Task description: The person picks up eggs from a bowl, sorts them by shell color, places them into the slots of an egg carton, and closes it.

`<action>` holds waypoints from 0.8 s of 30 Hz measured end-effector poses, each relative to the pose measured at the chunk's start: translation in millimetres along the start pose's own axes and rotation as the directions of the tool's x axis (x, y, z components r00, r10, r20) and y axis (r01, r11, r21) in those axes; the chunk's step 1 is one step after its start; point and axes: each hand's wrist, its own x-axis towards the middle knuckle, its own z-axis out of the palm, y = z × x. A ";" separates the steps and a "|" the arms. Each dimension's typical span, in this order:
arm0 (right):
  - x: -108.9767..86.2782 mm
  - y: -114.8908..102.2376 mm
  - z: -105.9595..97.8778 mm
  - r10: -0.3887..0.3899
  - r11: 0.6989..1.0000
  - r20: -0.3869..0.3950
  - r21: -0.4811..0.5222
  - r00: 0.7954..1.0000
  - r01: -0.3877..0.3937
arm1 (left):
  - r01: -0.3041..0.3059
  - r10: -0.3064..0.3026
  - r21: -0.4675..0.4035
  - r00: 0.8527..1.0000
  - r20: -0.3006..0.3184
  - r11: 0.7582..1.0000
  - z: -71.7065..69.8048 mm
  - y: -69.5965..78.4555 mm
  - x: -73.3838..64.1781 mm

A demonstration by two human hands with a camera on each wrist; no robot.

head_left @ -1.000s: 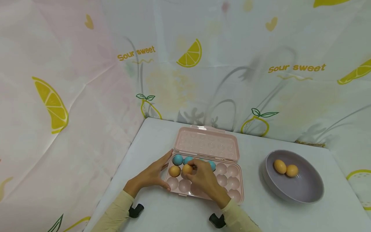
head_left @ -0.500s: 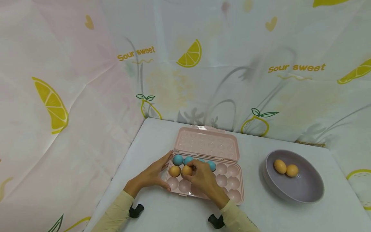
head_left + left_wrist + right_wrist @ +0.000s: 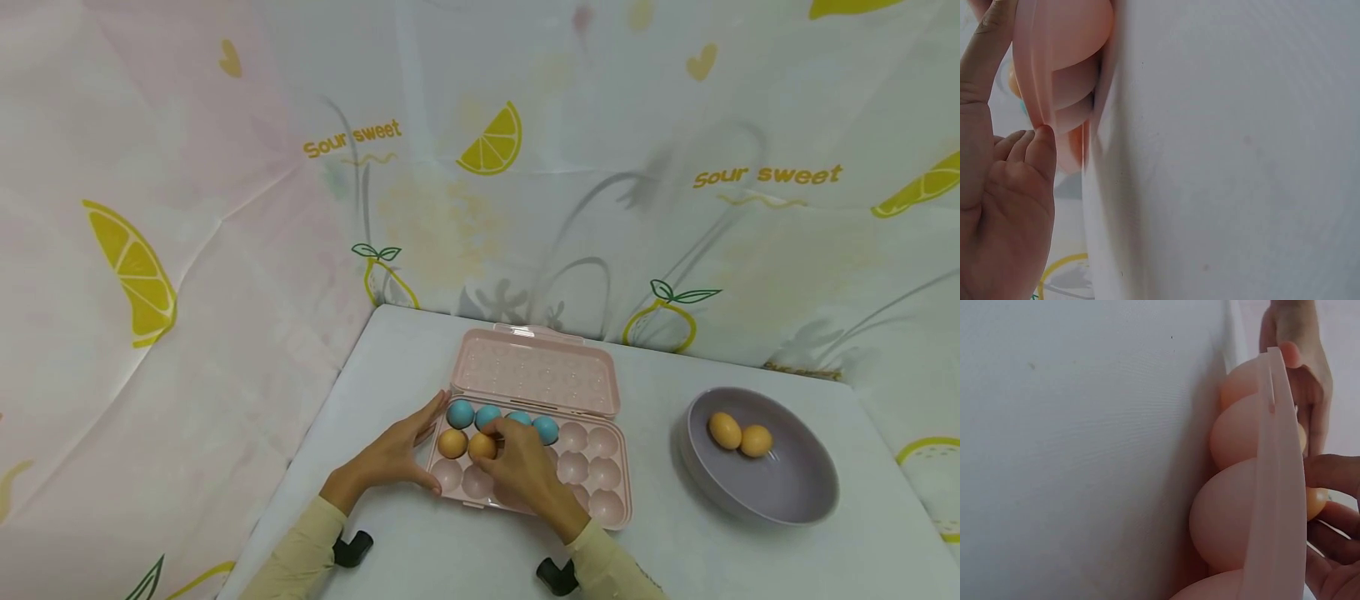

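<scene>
A pink egg box (image 3: 603, 473) lies with its lid (image 3: 536, 371) folded back. My right hand (image 3: 521, 467) pinches a brown egg (image 3: 481, 446) between thumb and fingers, low at a middle-row cup beside another brown egg (image 3: 452, 443). In the right wrist view, the box's wall partly hides the pinched egg (image 3: 1317, 504). Blue eggs (image 3: 460, 414) fill the left part of the back row. My left hand (image 3: 393, 450) holds the box's left end, thumb at the front corner and fingertips at the back one. The left wrist view has that thumb along the rim (image 3: 1035, 69).
To the right on the white table (image 3: 675, 554) stands a purple-grey bowl (image 3: 795, 479) with two brown eggs (image 3: 756, 441) in it. A lemon-printed cloth (image 3: 442, 217) rises behind the table and along its left side.
My right hand has shifted slightly left and down with the brown egg, showing more of the blue eggs behind. My left hand stays on the box's end.
</scene>
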 end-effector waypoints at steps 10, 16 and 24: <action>-1.6 3.1 3.8 -0.032 0.999 -0.027 -0.031 0.999 0.031 | 0.010 -0.010 0.001 1.000 -0.003 1.000 -0.2 1.1 -0.1; -2.8 2.7 4.8 -0.005 0.999 -0.026 -0.045 1.000 0.004 | 0.009 -0.009 0.010 1.000 -0.006 1.000 -0.4 0.6 0.1; -2.8 -0.1 0.7 0.027 0.998 0.004 -0.060 1.000 -0.027 | 0.028 -0.027 0.012 1.000 -0.011 1.000 -0.1 -0.2 -0.4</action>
